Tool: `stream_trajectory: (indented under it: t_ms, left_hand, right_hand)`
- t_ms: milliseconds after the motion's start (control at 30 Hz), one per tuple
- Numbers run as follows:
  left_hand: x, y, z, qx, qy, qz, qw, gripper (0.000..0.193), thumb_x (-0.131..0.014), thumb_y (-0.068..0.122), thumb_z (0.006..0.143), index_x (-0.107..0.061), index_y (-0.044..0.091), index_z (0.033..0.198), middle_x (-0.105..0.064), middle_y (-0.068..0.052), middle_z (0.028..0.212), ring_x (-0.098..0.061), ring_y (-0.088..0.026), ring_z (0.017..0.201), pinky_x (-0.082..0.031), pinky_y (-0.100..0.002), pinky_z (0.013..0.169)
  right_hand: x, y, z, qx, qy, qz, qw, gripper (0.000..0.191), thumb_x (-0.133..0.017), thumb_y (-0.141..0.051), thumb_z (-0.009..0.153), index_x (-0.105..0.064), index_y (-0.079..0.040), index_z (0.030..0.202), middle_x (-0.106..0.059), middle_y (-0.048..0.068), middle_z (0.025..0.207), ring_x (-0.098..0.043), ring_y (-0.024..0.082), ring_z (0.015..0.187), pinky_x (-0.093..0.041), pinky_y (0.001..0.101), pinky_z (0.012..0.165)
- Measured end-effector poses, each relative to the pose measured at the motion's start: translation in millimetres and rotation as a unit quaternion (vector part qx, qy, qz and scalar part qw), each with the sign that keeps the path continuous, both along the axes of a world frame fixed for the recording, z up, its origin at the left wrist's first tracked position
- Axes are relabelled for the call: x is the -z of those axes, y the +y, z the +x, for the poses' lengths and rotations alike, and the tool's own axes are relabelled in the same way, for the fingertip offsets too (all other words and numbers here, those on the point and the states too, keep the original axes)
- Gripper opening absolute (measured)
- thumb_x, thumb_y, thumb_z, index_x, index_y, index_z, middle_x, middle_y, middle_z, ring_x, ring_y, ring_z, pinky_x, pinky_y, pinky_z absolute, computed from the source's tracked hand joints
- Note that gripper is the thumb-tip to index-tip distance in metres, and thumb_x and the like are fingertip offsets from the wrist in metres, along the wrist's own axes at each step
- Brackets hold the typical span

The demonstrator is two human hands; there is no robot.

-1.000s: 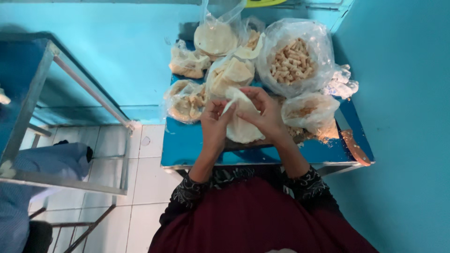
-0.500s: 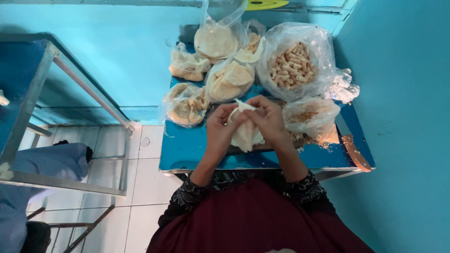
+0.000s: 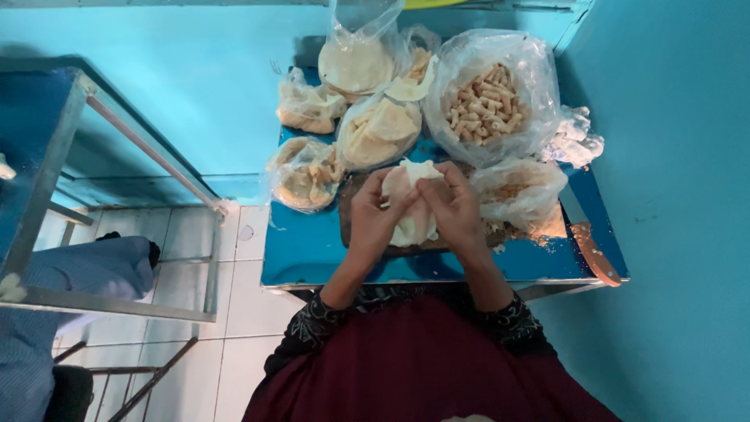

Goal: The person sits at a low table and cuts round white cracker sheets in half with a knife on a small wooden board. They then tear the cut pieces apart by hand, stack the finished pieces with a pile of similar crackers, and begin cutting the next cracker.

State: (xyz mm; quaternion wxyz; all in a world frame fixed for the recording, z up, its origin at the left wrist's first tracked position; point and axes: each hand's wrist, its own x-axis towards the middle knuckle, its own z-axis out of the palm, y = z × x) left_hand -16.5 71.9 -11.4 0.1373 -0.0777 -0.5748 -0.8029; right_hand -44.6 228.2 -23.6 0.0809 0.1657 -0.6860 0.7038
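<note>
Head view: both hands, left (image 3: 375, 212) and right (image 3: 457, 207), pinch a pale dough wrapper (image 3: 414, 223) held between them.

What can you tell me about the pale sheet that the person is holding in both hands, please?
The pale sheet is thin, cream-white and soft-looking, like a dough wrapper. It is folded and bunched, with a crumpled top edge and a rounded lower flap hanging down. The left hand and the right hand pinch it from either side above a dark board on the blue table. Whether anything is inside cannot be seen.
</note>
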Motion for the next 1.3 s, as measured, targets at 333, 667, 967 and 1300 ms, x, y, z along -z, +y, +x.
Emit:
stream_trajectory:
  t_ms: [333, 667, 967, 1300]
  left_hand:
    - [15, -34, 4, -0.163, -0.024, 0.153, 0.974, 0.012, -0.075, 0.01, 0.097, -0.076, 0.001, 0.106, -0.075, -0.002, 0.094, -0.066, -0.006, 0.081, -0.054, -0.022, 0.073]
    - [19, -129, 43, -0.294, 0.06, 0.152, 0.942, 0.011, -0.07, 0.011, 0.105, -0.072, 0.001, 0.103, -0.073, -0.006, 0.094, -0.064, -0.01, 0.079, -0.053, -0.024, 0.073]
    - [49, -134, 58, -0.289, -0.023, 0.136, 0.947, 0.014, -0.074, 0.01, 0.101, -0.071, -0.003, 0.104, -0.074, -0.009, 0.092, -0.066, -0.011, 0.077, -0.055, -0.024, 0.07]
    - [63, -137, 58, -0.272, -0.041, 0.132, 0.952, 0.019, -0.075, 0.014, 0.101, -0.072, -0.004, 0.106, -0.073, -0.008, 0.091, -0.065, -0.01, 0.077, -0.054, -0.022, 0.071]
  right_hand:
    - [4, 38, -14, -0.119, -0.232, -0.315, 0.913, 0.031, -0.064, -0.017, 0.102, -0.062, -0.003, 0.13, -0.07, 0.007, 0.122, -0.07, 0.018, 0.108, -0.059, 0.0354, 0.096]
    - [-29, 79, -31, 0.002, -0.095, -0.295, 0.951, 0.022, -0.069, -0.013, 0.106, -0.065, -0.006, 0.127, -0.071, 0.003, 0.108, -0.069, 0.013, 0.094, -0.058, 0.0307, 0.084]
    - [-11, 4, 1, 0.02, 0.289, 0.456, 0.841, 0.033, -0.065, -0.005, 0.089, -0.073, -0.01, 0.121, -0.076, 0.011, 0.116, -0.072, 0.03, 0.107, -0.057, 0.0405, 0.092]
    - [6, -16, 36, 0.074, 0.356, 0.482, 0.797, 0.029, -0.077, -0.017, 0.086, -0.074, -0.011, 0.114, -0.073, 0.009, 0.125, -0.07, 0.03, 0.116, -0.058, 0.0392, 0.093]
